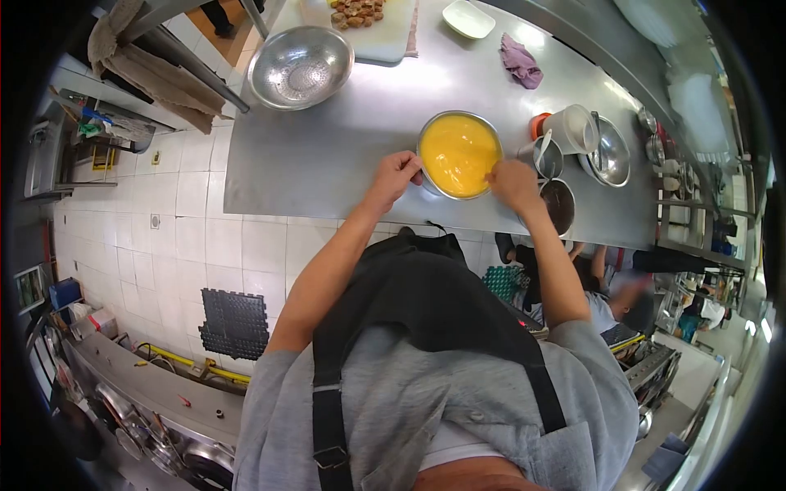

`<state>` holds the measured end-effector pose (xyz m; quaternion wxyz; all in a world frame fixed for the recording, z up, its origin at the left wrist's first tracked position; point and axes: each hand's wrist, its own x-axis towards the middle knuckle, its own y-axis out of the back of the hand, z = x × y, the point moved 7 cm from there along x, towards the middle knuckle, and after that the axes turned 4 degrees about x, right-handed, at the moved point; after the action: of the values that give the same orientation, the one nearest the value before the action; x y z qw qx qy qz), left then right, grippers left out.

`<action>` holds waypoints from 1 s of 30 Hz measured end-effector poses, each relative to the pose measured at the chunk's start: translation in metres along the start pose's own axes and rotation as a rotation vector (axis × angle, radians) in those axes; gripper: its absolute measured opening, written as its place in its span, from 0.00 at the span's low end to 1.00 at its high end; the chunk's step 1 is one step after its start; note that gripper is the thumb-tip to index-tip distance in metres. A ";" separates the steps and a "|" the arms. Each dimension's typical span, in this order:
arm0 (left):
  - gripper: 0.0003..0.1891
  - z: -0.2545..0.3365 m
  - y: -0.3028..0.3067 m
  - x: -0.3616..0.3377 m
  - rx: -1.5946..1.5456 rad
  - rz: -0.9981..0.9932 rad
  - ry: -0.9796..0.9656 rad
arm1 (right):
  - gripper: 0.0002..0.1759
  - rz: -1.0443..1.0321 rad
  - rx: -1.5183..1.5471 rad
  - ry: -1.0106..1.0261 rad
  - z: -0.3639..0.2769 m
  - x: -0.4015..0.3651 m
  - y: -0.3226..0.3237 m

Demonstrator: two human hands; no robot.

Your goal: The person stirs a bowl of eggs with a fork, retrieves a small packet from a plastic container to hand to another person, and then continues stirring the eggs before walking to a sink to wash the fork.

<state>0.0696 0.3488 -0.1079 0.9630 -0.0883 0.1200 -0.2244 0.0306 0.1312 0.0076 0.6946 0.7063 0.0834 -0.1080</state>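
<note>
A steel bowl (458, 154) of yellow liquid stands near the front edge of a steel counter (327, 164). My left hand (395, 177) grips the bowl's left rim, thumb and fingers around the edge. My right hand (513, 183) is curled into a fist at the bowl's right rim, just over the yellow liquid. Whether it holds a utensil cannot be made out. Both forearms reach out from my grey shirt and dark apron.
A steel colander (300, 65) sits far left, beside a white board (368, 37) with food pieces. A white dish (468, 18), purple cloth (521, 64), white jug (573, 128), cup with spoon (547, 155) and dark-filled bowl (561, 206) crowd the right. Another person (610, 304) is nearby.
</note>
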 end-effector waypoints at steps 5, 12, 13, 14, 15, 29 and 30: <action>0.13 0.003 -0.002 0.000 0.017 -0.006 0.097 | 0.15 0.019 0.005 0.127 -0.066 0.031 0.000; 0.13 0.008 0.000 -0.002 0.039 0.010 0.113 | 0.13 0.108 -0.051 -0.091 0.018 0.040 0.011; 0.13 0.008 0.000 -0.002 0.033 0.014 0.105 | 0.13 0.044 -0.048 -0.086 0.017 0.023 0.007; 0.13 0.007 0.000 -0.002 0.029 0.016 0.098 | 0.13 -0.021 -0.043 -0.083 0.013 0.009 0.004; 0.13 0.007 0.000 -0.002 0.027 0.014 0.094 | 0.13 -0.035 -0.050 -0.007 -0.002 0.002 0.003; 0.13 0.005 0.001 0.003 0.042 0.004 0.030 | 0.16 -0.058 -0.091 -0.054 -0.007 0.008 0.013; 0.13 0.005 0.000 0.001 0.046 0.003 0.040 | 0.16 -0.092 -0.073 -0.037 -0.018 0.002 0.006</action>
<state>0.0721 0.3493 -0.1035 0.9625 -0.0615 0.1344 -0.2275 0.0351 0.1487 0.0132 0.7158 0.6736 0.1070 -0.1499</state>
